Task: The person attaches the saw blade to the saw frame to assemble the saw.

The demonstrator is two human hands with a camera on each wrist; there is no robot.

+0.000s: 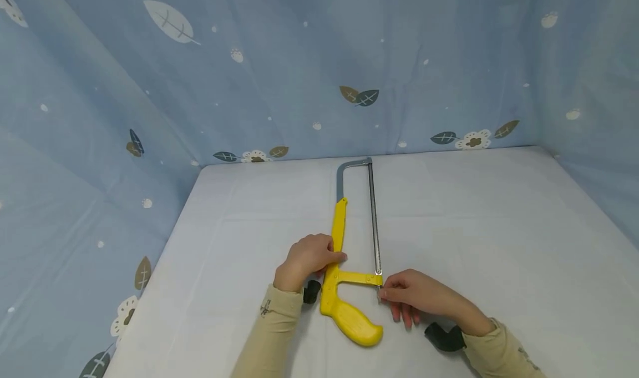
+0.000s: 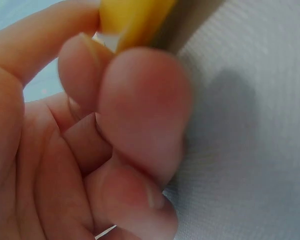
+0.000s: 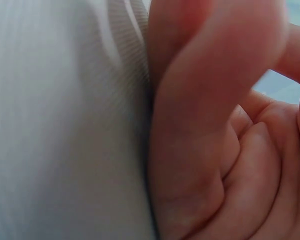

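A hacksaw [image 1: 353, 322] with a yellow handle and frame and a grey front bow lies on the white tabletop, its blade [image 1: 374, 222] on the right side. My left hand [image 1: 309, 254] holds the yellow frame between thumb and fingers, above the handle. In the left wrist view, the yellow frame [image 2: 135, 20] shows at the fingertips. My right hand [image 1: 411, 295] pinches the small metal tension screw [image 1: 379, 295] below the blade's near end, thumb against index finger. The right wrist view shows curled fingers [image 3: 200, 115] close to the cloth; the screw is hidden there.
The white-covered table [image 1: 479, 217] runs back to a blue curtain [image 1: 299, 61] with leaf and flower prints, which also hangs along both sides. A black wrist camera [image 1: 444, 338] sits at the right sleeve, another [image 1: 312, 292] at the left.
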